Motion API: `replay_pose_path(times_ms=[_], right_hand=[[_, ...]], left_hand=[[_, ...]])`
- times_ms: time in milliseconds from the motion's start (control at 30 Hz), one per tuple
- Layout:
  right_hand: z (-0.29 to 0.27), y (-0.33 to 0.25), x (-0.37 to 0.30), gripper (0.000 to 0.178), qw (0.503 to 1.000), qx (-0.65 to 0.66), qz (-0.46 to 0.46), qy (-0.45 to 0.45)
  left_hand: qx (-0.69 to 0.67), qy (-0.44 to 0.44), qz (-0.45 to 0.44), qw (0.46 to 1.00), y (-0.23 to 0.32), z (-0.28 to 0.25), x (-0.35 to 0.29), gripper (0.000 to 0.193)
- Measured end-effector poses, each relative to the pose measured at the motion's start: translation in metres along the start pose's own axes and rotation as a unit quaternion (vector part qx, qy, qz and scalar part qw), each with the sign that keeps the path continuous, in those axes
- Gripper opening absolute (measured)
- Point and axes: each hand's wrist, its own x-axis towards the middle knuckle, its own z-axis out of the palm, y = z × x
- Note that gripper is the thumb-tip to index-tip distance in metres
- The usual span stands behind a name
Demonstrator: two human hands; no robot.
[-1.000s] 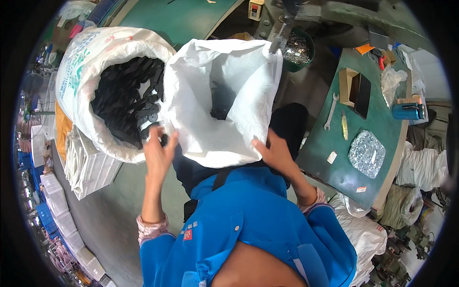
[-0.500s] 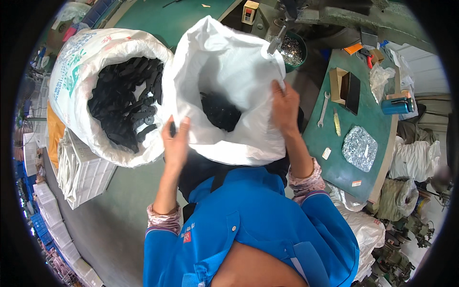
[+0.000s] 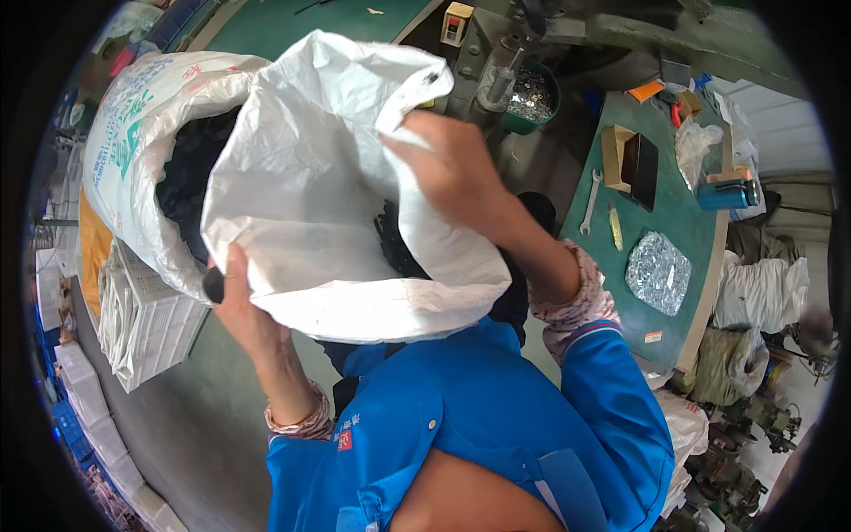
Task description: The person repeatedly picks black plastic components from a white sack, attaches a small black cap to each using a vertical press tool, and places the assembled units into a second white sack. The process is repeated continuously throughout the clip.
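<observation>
Head view: two green work surfaces, one right tabletop [image 3: 683,213] and one far tabletop [image 3: 266,27].
Printed sack [image 3: 124,168]: one, white, at the person's left, its mouth partly covered; dark pieces inside, too many to count.
Open sack [image 3: 301,177]: one, plain white, in front of the person's lap, left of the right tabletop's left edge and apart from it; it overlaps the printed sack's mouth. Some black parts [image 3: 394,244] show deep inside, uncounted.
White crate [image 3: 168,310]: one, below the printed sack, beside folded white material.
Green bucket [image 3: 523,127]: one, beyond the right tabletop's far left corner, holding many small metal pieces.
Right hand [image 3: 456,168]: fingers curled together around the open sack's right rim, gripping it; fingertips hidden.
Left hand [image 3: 244,297]: at the open sack's near left corner, one digit raised against the rim; whether the others pinch cannot be told. One dark oval piece [image 3: 213,285] sits at this hand.
Right tabletop's items: one clear packet [image 3: 659,272] toward the near end; one blue bottle [image 3: 727,194] at the right edge; one wrench [image 3: 591,202] along the left edge; one yellow tool [image 3: 615,226] just beside it; one small label [image 3: 653,337] near the near edge.
</observation>
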Motion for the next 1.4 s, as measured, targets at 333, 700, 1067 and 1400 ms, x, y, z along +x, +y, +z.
replay_pose_path(times_ms=[333, 700, 1067, 1400], right_hand=[[-0.018, 0.203, -0.1, 0.028, 0.745, 0.261, 0.572, 0.223], [-0.067, 0.131, -0.178, 0.06, 0.87, -0.061, 0.483, 0.08], [-0.036, 0.122, -0.135, 0.026, 0.862, 0.25, 0.42, 0.136], [-0.035, 0.143, -0.114, 0.025, 0.906, 0.129, 0.396, 0.08]], left_hand=[[0.41, -0.131, -0.15, 0.89, -0.113, -0.039, -0.004, 0.038], [0.7, -0.243, 0.236, 0.628, -0.11, 0.092, 0.103, 0.063], [0.72, -0.206, 0.2, 0.632, -0.084, 0.097, 0.157, 0.022], [0.681, -0.173, 0.236, 0.671, -0.072, 0.079, 0.17, 0.021]])
